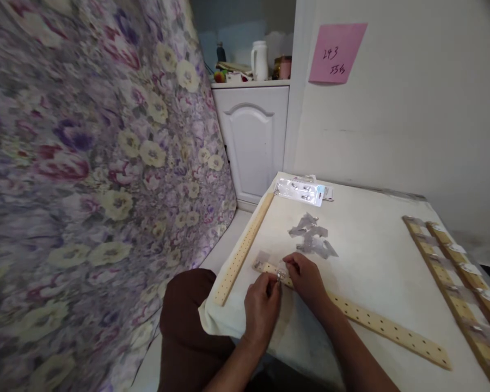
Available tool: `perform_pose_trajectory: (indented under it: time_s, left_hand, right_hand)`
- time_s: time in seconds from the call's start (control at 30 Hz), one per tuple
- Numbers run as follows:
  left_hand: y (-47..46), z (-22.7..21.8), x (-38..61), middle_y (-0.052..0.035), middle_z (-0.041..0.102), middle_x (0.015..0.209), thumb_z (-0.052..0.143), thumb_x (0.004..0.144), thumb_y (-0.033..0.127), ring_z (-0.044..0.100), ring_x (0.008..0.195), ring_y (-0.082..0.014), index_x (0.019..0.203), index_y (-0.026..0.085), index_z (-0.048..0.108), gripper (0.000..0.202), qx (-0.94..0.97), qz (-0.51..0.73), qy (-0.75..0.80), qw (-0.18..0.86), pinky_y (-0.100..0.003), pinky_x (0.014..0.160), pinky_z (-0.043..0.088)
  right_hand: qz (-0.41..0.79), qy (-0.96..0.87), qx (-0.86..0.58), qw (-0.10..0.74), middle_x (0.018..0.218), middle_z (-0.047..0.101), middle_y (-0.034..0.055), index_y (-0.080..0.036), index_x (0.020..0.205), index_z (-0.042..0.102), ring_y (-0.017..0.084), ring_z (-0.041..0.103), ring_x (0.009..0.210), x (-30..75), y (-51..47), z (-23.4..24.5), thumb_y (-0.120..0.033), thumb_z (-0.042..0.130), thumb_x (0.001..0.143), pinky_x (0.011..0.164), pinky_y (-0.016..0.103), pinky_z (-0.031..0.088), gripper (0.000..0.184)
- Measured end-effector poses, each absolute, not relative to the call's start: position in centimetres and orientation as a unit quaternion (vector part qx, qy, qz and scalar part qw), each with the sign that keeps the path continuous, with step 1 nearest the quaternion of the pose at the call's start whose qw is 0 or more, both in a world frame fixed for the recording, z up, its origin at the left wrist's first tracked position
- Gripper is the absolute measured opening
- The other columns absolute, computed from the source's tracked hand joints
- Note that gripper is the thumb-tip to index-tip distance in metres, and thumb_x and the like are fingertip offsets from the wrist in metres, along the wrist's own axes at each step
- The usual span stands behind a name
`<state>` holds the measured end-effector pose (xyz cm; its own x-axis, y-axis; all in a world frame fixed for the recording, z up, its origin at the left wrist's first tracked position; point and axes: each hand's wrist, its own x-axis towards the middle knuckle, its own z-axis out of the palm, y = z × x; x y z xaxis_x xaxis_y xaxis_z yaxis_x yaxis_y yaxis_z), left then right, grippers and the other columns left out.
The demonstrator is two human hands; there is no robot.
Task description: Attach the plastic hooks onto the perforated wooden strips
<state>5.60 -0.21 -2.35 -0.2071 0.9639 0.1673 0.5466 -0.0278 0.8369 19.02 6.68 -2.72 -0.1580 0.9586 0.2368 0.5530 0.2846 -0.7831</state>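
My left hand and my right hand meet over the near end of a long perforated cardboard strip lying on a white cloth-covered table. Both hands have their fingers pinched together on a small clear packet pressed against the strip's end. Just beyond my right hand lies a small heap of grey transparent packets. What is inside the pinched packet is too small to make out.
A second perforated strip runs along the table's left edge. Two strips with packets attached lie at the right. A clear blister pack sits at the far edge. Floral fabric hangs at left; a white cabinet stands behind.
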Motion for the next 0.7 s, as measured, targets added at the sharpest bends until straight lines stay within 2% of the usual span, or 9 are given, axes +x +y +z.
perform_pose_trajectory:
  time_s: [0.37,0.7]
  left_hand:
    - [0.23,-2.20,5.64,0.0020,0.064,0.074,0.052,0.083,0.027,0.057,0.068,-0.0148,0.087,0.022,0.061,0.011,0.548,0.431,0.672,0.249,-0.024,0.064,0.041]
    - [0.46,-2.24,5.75,0.0028,0.060,0.071,0.053,0.082,0.024,0.055,0.066,-0.0139,0.083,0.022,0.060,0.007,0.555,0.423,0.673,0.247,-0.023,0.063,0.041]
  right_hand:
    - [0.270,-0.719,-0.530,0.361,0.086,0.068,0.0030,-0.021,0.090,0.065,0.018,0.062,0.080,18.40,7.40,-3.35,-0.018,0.047,0.079,0.073,0.028,0.046,0.021]
    - [0.265,-0.723,-0.513,0.380,0.083,0.065,0.0043,-0.019,0.088,0.064,0.016,0.060,0.077,18.33,7.39,-3.13,-0.016,0.049,0.079,0.072,0.027,0.045,0.018]
